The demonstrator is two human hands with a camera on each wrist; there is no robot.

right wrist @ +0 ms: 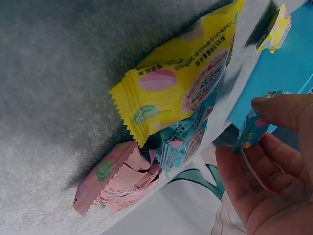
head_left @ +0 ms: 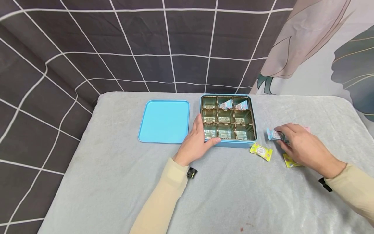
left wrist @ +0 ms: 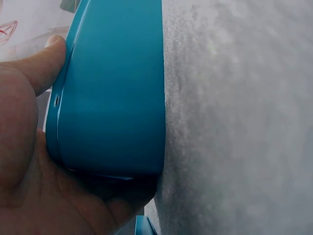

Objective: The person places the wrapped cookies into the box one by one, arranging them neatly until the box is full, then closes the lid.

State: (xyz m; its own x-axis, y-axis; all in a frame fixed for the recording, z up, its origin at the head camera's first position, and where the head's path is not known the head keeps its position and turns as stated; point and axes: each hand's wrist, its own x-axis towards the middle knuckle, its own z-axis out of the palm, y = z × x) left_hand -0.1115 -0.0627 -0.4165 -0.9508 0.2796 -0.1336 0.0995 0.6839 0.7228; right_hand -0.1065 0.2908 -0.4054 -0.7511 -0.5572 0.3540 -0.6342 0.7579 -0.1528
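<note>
A blue tin (head_left: 235, 143) with a gold divided insert holds blue-wrapped candies (head_left: 226, 104) in the back row's middle and right compartments. My left hand (head_left: 193, 143) rests against its front left corner, fingers extended along the left side and thumb along the front. To the tin's right, my right hand (head_left: 304, 148) pinches a blue-wrapped candy (right wrist: 253, 128) between thumb and fingers. In the right wrist view, a yellow candy (right wrist: 183, 73), another blue candy (right wrist: 188, 139) and pink-wrapped candy (right wrist: 117, 178) lie beside that hand, partly overlapping.
The light blue lid (head_left: 164, 122) lies flat left of the tin. Another yellow candy (head_left: 261, 151) sits by the tin's front right corner. A grey cloth covers the table (head_left: 117, 182), and a dark gridded curtain (head_left: 140, 42) hangs behind it.
</note>
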